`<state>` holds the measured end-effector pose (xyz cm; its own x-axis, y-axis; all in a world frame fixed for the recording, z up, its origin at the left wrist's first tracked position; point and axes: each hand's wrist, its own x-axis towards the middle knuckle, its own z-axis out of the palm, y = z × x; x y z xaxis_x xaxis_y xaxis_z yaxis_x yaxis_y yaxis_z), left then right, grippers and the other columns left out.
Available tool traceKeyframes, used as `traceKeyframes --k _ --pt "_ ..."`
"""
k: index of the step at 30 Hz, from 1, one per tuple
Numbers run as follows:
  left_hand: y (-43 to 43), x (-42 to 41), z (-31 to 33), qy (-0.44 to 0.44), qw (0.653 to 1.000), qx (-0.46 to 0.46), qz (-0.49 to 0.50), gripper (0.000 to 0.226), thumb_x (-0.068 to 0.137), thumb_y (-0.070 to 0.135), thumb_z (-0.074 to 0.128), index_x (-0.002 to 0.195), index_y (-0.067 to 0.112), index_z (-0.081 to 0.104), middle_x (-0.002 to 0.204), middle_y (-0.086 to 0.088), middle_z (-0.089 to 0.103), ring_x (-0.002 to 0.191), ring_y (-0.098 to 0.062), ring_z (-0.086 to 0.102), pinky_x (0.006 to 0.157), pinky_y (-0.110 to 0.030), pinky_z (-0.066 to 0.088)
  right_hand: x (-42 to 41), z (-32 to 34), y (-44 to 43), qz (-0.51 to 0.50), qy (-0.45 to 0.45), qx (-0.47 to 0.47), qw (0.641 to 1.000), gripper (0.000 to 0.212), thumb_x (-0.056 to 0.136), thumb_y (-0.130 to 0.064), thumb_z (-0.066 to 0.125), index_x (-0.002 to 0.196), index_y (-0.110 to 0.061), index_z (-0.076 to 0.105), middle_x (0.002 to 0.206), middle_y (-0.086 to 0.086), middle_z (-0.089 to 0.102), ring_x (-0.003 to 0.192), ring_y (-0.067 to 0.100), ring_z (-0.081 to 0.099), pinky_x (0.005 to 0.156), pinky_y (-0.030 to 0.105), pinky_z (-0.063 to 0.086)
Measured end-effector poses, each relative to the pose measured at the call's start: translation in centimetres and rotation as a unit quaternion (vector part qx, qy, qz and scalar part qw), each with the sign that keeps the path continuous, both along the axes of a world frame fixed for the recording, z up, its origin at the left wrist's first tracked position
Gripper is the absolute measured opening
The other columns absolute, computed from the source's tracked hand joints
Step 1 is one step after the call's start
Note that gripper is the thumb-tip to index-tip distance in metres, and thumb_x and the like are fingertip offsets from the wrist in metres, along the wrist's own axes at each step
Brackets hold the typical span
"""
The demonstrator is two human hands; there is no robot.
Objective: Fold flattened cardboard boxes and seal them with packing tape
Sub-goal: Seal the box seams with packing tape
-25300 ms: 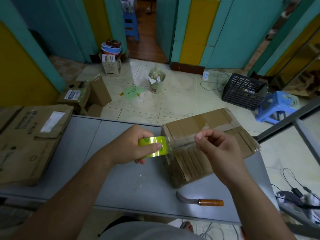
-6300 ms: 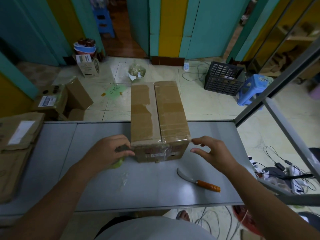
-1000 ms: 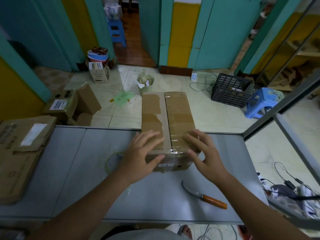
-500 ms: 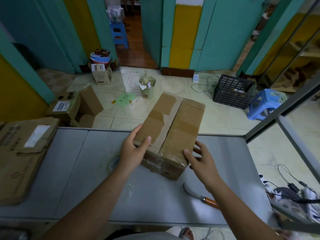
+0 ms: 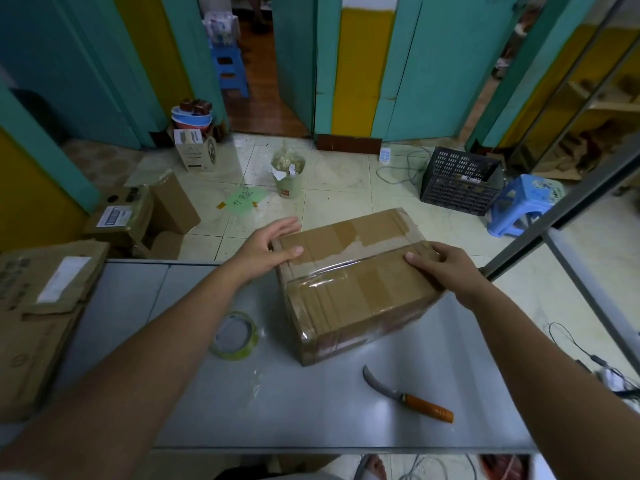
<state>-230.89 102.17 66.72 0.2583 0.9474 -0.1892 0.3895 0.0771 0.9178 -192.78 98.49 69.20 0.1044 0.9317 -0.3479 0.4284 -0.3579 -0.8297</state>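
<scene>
A brown cardboard box (image 5: 356, 289), closed and covered in clear tape along its top seam, lies crosswise on the grey table (image 5: 311, 417). My left hand (image 5: 266, 247) grips its far left corner, thumb on top and fingers behind the edge. My right hand (image 5: 446, 268) holds the right end, fingers curled over the top. A green roll of packing tape (image 5: 235, 336) lies flat on the table just left of the box, touched by neither hand.
A curved knife with an orange handle (image 5: 415, 403) lies near the front of the table. Flattened cardboard boxes (image 5: 38, 306) are stacked at the left end. A slanted metal bar (image 5: 561, 213) crosses at the right. Boxes, a crate and a stool stand on the floor beyond.
The box has turned clockwise from lengthwise to crosswise on the table. Both hands shifted from its near end to opposite ends.
</scene>
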Motion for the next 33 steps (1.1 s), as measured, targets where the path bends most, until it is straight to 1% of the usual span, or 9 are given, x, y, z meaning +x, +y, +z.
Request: traceKeyframes --k 5,10,14,18,21,26,29,31,33 --pt "-4.0 1.9 -0.1 0.002 0.972 0.016 0.233 0.076 0.094 0.051 0.074 0.158 0.032 0.037 0.15 0.005 0.047 0.126 -0.017 0.055 0.096 -0.034 0.048 -0.9 -0.5 -1.6 -0.062 0.064 0.049 0.995 0.035 0.082 -0.039 0.086 0.112 -0.024 0.076 0.102 -0.005 0.078 0.094 0.011 0.073 0.07 0.02 0.054" --pt "-12.3 4.3 -1.3 -0.05 0.949 -0.043 0.307 0.075 0.092 0.054 0.074 0.155 0.036 0.036 0.145 0.009 0.049 0.127 -0.016 0.055 0.087 -0.03 0.052 -2.1 -1.5 -3.4 -0.133 0.054 0.087 0.986 0.018 0.084 -0.039 0.085 0.097 -0.032 0.074 0.097 -0.006 0.077 0.092 0.012 0.071 0.072 0.027 0.054" --pt "-13.7 7.2 -2.1 -0.146 0.934 -0.089 0.313 0.076 0.085 0.054 0.082 0.148 0.041 0.042 0.132 0.017 0.062 0.119 -0.011 0.063 0.101 -0.048 0.057 -3.9 -2.4 -5.4 -0.178 0.038 0.113 0.977 0.039 0.089 -0.044 0.078 0.118 -0.018 0.071 0.102 -0.007 0.072 0.096 0.013 0.069 0.072 0.028 0.054" --pt "-10.5 6.7 -2.0 -0.169 0.922 -0.072 0.342 0.066 0.081 0.047 0.086 0.137 0.046 0.051 0.129 0.013 0.064 0.118 -0.018 0.066 0.095 -0.055 0.061 -4.5 -3.4 -7.5 -0.203 0.077 0.078 0.973 0.063 0.087 -0.047 0.079 0.138 -0.018 0.056 0.123 0.0 0.065 0.102 0.011 0.065 0.073 0.027 0.054" --pt "-7.2 5.5 -1.5 -0.184 0.927 -0.096 0.312 0.056 0.091 0.023 0.083 0.136 0.041 0.054 0.129 0.008 0.063 0.115 -0.022 0.065 0.088 -0.06 0.062 -3.5 -3.6 -8.1 -0.217 0.119 0.033 0.968 0.082 0.083 -0.05 0.08 0.151 -0.024 0.041 0.143 0.006 0.053 0.119 0.024 0.06 0.091 0.043 0.057" --pt "-1.9 3.1 -0.8 -0.163 0.954 -0.111 0.225 0.054 0.091 0.015 0.082 0.138 0.032 0.061 0.131 0.005 0.064 0.114 -0.024 0.067 0.074 -0.05 0.066 -0.9 -2.6 -5.7 -0.193 0.064 0.09 0.975 0.102 0.075 -0.056 0.084 0.159 -0.033 0.032 0.165 0.001 0.033 0.148 0.022 0.036 0.119 0.05 0.038" --pt "1.0 2.3 -0.8 -0.151 0.968 -0.11 0.168 0.055 0.091 0.015 0.08 0.138 0.035 0.061 0.139 0.002 0.06 0.12 -0.026 0.064 0.079 -0.059 0.064 0.0 -2.2 -3.9 -0.14 0.119 0.058 0.981 0.08 0.077 -0.054 0.084 0.148 -0.029 0.053 0.15 0.0 0.054 0.137 0.021 0.053 0.114 0.049 0.045" --pt "2.3 2.7 -0.9 -0.164 0.966 -0.096 0.176 0.059 0.094 0.017 0.078 0.144 0.039 0.055 0.147 0.008 0.054 0.129 -0.023 0.058 0.085 -0.056 0.062 -0.8 -2.2 -3.7 -0.091 0.142 0.027 0.985 0.044 0.09 -0.045 0.077 0.128 -0.024 0.071 0.125 0.001 0.073 0.119 0.024 0.068 0.105 0.049 0.054" --pt "2.9 3.6 -1.3 -0.184 0.956 -0.07 0.217 0.07 0.095 0.028 0.079 0.153 0.041 0.043 0.159 0.007 0.045 0.14 -0.02 0.049 0.104 -0.054 0.053 -2.5 -2.6 -4.4 -0.074 0.151 0.031 0.985 0.023 0.098 -0.038 0.069 0.113 -0.023 0.078 0.107 0.0 0.079 0.108 0.026 0.073 0.096 0.047 0.059"
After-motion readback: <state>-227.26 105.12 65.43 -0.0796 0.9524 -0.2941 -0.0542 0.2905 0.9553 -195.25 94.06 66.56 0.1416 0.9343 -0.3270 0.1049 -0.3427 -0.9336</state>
